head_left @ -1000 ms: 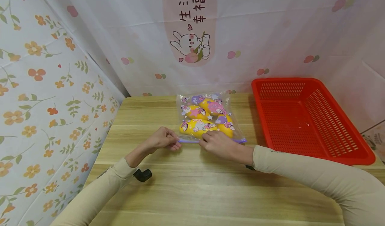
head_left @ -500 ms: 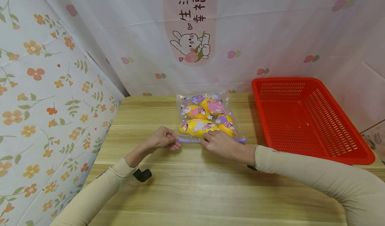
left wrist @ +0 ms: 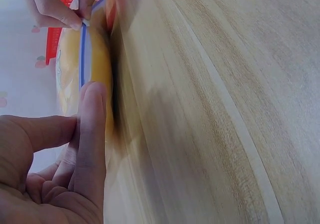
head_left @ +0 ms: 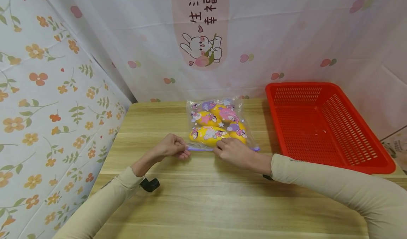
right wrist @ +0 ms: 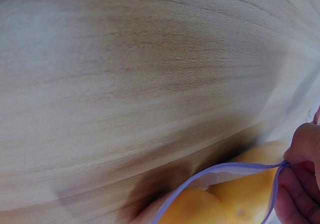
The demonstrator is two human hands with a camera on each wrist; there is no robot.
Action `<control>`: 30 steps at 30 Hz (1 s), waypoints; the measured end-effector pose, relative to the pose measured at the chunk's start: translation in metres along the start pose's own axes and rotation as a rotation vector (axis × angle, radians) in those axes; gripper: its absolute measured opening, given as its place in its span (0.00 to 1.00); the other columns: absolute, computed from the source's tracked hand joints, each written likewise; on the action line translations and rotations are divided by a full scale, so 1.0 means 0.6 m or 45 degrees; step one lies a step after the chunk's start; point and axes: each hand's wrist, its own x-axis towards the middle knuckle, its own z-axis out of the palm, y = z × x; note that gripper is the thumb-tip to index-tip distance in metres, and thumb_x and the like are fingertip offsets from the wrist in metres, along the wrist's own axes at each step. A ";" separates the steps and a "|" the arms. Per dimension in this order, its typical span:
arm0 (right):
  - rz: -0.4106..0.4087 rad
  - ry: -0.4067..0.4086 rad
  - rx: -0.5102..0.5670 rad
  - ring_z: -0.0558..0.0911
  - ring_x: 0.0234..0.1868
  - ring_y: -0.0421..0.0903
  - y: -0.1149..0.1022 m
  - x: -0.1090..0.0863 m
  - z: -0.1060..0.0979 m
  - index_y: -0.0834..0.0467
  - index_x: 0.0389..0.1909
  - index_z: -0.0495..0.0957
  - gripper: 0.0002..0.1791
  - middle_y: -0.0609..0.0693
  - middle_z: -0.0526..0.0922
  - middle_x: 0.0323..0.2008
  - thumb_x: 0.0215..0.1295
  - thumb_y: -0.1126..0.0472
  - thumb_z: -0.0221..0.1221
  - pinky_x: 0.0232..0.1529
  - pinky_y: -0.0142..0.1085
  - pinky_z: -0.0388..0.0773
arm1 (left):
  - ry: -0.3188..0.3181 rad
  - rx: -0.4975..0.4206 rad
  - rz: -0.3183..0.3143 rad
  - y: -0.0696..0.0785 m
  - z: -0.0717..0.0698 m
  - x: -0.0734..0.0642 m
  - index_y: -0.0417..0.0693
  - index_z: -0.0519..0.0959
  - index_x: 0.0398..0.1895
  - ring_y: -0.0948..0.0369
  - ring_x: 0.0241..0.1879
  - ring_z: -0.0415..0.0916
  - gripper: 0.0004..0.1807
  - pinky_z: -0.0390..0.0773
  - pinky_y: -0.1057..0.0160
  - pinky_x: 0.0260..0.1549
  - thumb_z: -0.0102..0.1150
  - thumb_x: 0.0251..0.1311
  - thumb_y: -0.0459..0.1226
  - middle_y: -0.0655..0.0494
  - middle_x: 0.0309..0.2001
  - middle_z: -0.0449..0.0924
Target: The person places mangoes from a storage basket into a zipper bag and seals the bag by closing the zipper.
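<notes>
A clear zip bag printed with pink and purple cartoons lies flat on the table, with several yellow, rounded, fruit-like things inside. Its purple zip strip faces me. My left hand pinches the strip's left end between thumb and finger. Farther right along it, my right hand pinches a small pale slider. Between the hands the strip runs straight and closed in the left wrist view. Beyond the right fingers the bag's purple-edged mouth gapes, showing yellow contents in the right wrist view.
A red plastic basket with slotted walls stands to the right of the bag. Patterned cloths hang behind the wooden table and along its left side. Black wrist-camera mounts show under both sleeves.
My right hand has slid slightly to the right along the zip strip. The left hand keeps its pinch at the left end, and the bag has barely shifted.
</notes>
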 end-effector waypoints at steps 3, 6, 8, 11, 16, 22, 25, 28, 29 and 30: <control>0.003 -0.007 0.000 0.83 0.36 0.48 0.001 -0.001 0.001 0.61 0.41 0.84 0.10 0.53 0.83 0.34 0.60 0.67 0.72 0.39 0.38 0.84 | 0.002 0.003 0.000 0.000 -0.001 0.000 0.23 0.78 0.41 0.51 0.34 0.87 0.07 0.86 0.57 0.36 0.51 0.71 0.23 0.33 0.35 0.85; 0.002 -0.004 -0.008 0.82 0.35 0.48 0.002 -0.003 0.001 0.60 0.40 0.84 0.10 0.53 0.83 0.33 0.59 0.67 0.73 0.39 0.38 0.83 | 0.003 0.009 0.003 0.000 -0.001 -0.001 0.23 0.78 0.41 0.51 0.34 0.87 0.07 0.86 0.57 0.36 0.50 0.71 0.23 0.34 0.35 0.85; 0.004 -0.005 -0.014 0.82 0.35 0.48 0.002 -0.005 0.002 0.61 0.40 0.84 0.10 0.53 0.82 0.33 0.59 0.67 0.73 0.39 0.38 0.83 | 0.003 0.015 0.004 0.001 -0.001 -0.002 0.23 0.78 0.41 0.50 0.35 0.87 0.08 0.86 0.56 0.36 0.50 0.71 0.23 0.34 0.35 0.85; 0.016 -0.021 -0.003 0.83 0.36 0.48 0.004 -0.007 0.002 0.61 0.41 0.84 0.11 0.53 0.83 0.34 0.59 0.67 0.73 0.40 0.38 0.84 | -0.001 0.017 0.015 0.000 -0.003 -0.003 0.22 0.78 0.42 0.49 0.35 0.87 0.08 0.86 0.55 0.37 0.50 0.72 0.23 0.33 0.35 0.85; 0.035 -0.056 0.014 0.83 0.38 0.49 0.006 -0.009 -0.002 0.61 0.43 0.84 0.12 0.53 0.83 0.35 0.60 0.67 0.73 0.41 0.39 0.84 | -0.008 0.017 0.032 0.001 -0.006 -0.003 0.20 0.77 0.43 0.48 0.36 0.87 0.09 0.85 0.54 0.38 0.49 0.72 0.23 0.31 0.36 0.84; 0.039 -0.043 0.008 0.82 0.36 0.48 0.007 -0.012 -0.004 0.61 0.40 0.83 0.10 0.53 0.82 0.33 0.59 0.69 0.72 0.39 0.38 0.83 | -0.006 0.025 0.031 0.003 -0.007 -0.005 0.20 0.77 0.43 0.50 0.35 0.87 0.09 0.86 0.55 0.37 0.50 0.72 0.23 0.35 0.35 0.85; 0.052 -0.033 0.007 0.81 0.35 0.48 0.009 -0.013 -0.006 0.60 0.39 0.83 0.10 0.52 0.81 0.32 0.58 0.69 0.72 0.38 0.38 0.83 | -0.004 0.022 0.031 0.003 -0.008 -0.005 0.20 0.77 0.43 0.52 0.33 0.87 0.09 0.86 0.56 0.36 0.50 0.72 0.23 0.36 0.34 0.85; 0.070 -0.032 0.010 0.81 0.34 0.48 0.010 -0.014 -0.007 0.60 0.39 0.83 0.10 0.52 0.81 0.32 0.58 0.68 0.72 0.36 0.38 0.83 | -0.002 0.019 0.029 0.004 -0.008 -0.006 0.20 0.77 0.43 0.53 0.33 0.87 0.09 0.86 0.56 0.36 0.50 0.72 0.23 0.36 0.34 0.86; 0.073 -0.033 0.013 0.82 0.34 0.48 0.010 -0.015 -0.007 0.60 0.39 0.83 0.10 0.52 0.81 0.32 0.58 0.68 0.72 0.35 0.38 0.83 | -0.001 0.018 0.028 0.004 -0.008 -0.006 0.20 0.77 0.43 0.53 0.33 0.87 0.09 0.86 0.56 0.36 0.50 0.72 0.23 0.36 0.34 0.86; 0.077 -0.036 0.015 0.82 0.34 0.48 0.010 -0.015 -0.008 0.60 0.39 0.83 0.10 0.52 0.81 0.32 0.59 0.67 0.72 0.35 0.39 0.83 | -0.001 0.019 0.027 0.004 -0.008 -0.006 0.20 0.77 0.43 0.53 0.33 0.87 0.09 0.86 0.56 0.36 0.50 0.72 0.23 0.36 0.34 0.86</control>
